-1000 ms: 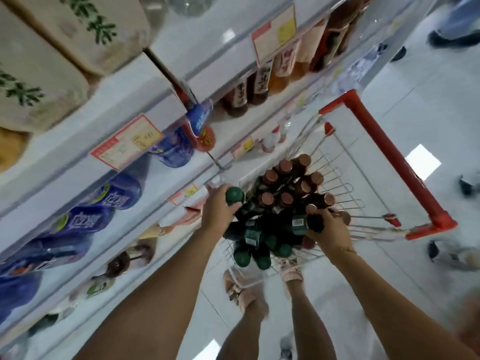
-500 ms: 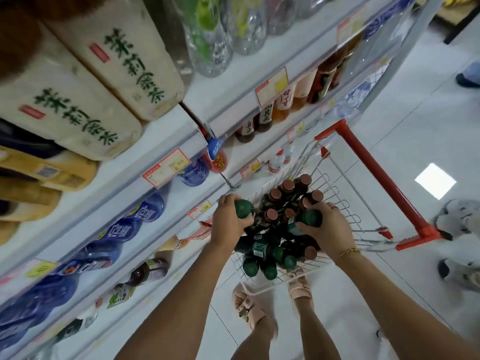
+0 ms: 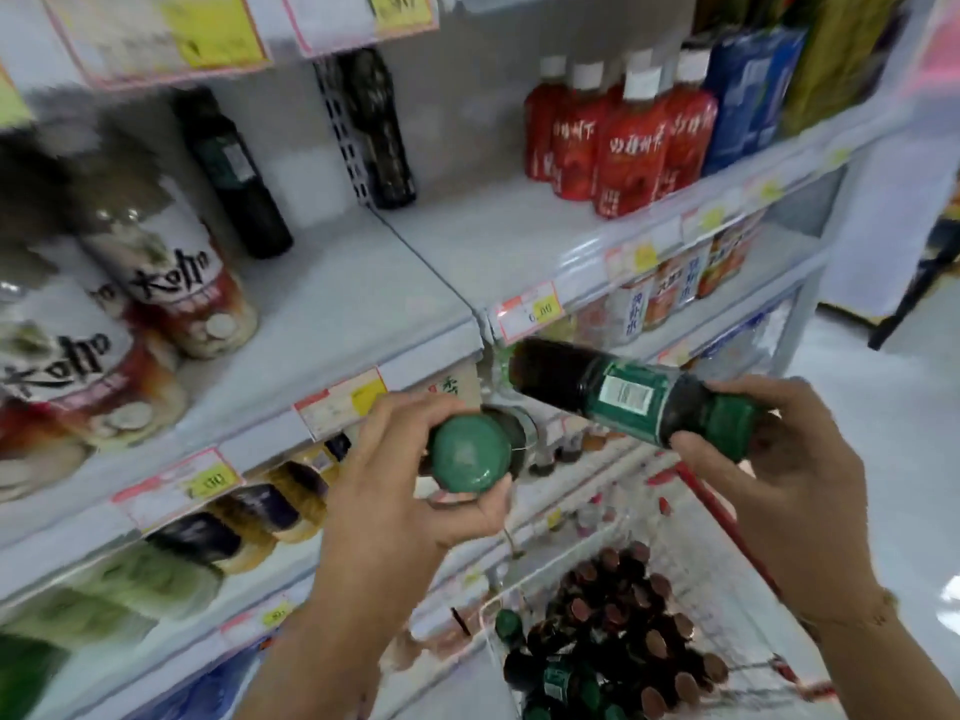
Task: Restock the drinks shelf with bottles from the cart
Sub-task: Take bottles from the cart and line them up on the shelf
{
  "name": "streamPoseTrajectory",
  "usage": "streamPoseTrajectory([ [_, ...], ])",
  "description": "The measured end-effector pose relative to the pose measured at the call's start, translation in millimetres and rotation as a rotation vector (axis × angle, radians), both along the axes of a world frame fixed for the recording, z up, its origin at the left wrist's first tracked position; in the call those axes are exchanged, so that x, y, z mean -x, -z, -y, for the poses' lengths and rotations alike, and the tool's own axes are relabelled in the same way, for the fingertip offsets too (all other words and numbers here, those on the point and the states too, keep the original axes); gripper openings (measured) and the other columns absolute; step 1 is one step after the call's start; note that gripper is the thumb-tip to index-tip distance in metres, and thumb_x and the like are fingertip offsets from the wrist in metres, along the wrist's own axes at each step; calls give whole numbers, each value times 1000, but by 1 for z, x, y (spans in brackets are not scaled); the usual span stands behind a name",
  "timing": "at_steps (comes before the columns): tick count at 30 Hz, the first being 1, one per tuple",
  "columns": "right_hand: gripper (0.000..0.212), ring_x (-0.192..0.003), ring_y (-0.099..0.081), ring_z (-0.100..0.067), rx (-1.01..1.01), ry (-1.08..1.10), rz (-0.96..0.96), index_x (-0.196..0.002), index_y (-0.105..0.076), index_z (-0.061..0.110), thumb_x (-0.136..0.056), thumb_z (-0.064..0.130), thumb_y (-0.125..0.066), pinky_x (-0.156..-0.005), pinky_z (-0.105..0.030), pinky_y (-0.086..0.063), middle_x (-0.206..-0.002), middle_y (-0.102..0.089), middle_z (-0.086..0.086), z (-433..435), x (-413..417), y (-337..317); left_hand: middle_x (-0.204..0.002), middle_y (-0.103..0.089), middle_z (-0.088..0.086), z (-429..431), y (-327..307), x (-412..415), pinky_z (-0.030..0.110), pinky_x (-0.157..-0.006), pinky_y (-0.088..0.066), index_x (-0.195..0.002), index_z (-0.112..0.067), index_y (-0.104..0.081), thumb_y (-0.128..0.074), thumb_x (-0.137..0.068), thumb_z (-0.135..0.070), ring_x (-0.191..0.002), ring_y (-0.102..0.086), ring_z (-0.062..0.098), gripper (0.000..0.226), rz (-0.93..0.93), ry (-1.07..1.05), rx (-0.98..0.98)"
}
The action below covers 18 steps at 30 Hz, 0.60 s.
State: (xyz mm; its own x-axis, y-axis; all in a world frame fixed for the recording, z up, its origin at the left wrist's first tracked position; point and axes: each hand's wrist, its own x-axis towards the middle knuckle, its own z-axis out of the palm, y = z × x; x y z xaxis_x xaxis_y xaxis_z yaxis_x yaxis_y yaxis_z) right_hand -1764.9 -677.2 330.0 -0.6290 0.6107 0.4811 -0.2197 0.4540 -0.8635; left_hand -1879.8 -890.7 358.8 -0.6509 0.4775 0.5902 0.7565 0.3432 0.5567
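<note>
Two dark bottles up at shelf height, one in each hand. Left hand (image 3: pixel 410 480) wrapped around a bottle seen end-on (image 3: pixel 470 452), green cap facing the camera, fingers curled over the top, thumb underneath. Right hand (image 3: pixel 779 470) clamped on the cap end of a second bottle (image 3: pixel 618 392), lying nearly level, base pointing left toward the shelf edge, green label with a white barcode patch facing up. Both bottles held in the air just in front of the shelf (image 3: pixel 363 304), touching nothing on it.

On that shelf: a wide bare stretch in the middle, two tall dark bottles (image 3: pixel 239 174) standing at the back, big white-labelled jars (image 3: pixel 171 278) off to the left, blurred. Further right, a cluster of red bottles with white caps (image 3: pixel 623 142), upright. Price tags (image 3: pixel 530 311) clipped along the shelf lips.

Down low at right, the wire cart (image 3: pixel 613 641) with its red handle, packed with more dark bottles, brown caps and green caps mixed, standing upright close together. Bracelet on the right wrist (image 3: pixel 852 615). Lower shelves blurred, contents hard to make out.
</note>
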Motion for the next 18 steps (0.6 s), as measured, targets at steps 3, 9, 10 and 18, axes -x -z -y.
streamPoseTrajectory([
  [3,36,-98,-61,-2,-95,-80,-125,-102,-55,22,-75,40,-70,-76,-9,-51,-104,-56,3,7,29,-41,-93,-44,-21,1,-49,4,-5,-78,-33,-102,-24,-56,-73,-59,-29,-95,-42,-23,47,-146,-29,-67],
  [9,37,-96,-57,-15,-306,-39,-109,-104,-52,36,-74,31,-73,-79,-29,-56,-103,-53,3,-13,112,-101,-97,-48,-5,-1,-97,42,-4,-76,-32,-101,-7,-62,-67,-68,-24,-84,-40,-11,37,-291,-304,-92],
  [10,36,-94,-57,-15,-318,-48,-87,-103,-55,33,-73,31,-74,-80,-32,-55,-100,-52,5,-19,130,-109,-96,-49,-2,-4,-97,55,-5,-76,-31,-101,-5,-63,-70,-68,-23,-82,-38,-8,39,-279,-355,-80],
  [18,30,-89,-62,-13,-308,-393,84,-94,-68,19,-69,29,-81,-82,-20,-49,-95,-68,-1,-10,258,-140,-94,-59,5,-22,-100,118,3,-76,-34,-106,-5,-67,-76,-74,-25,-88,-52,14,39,-154,-676,-130],
])
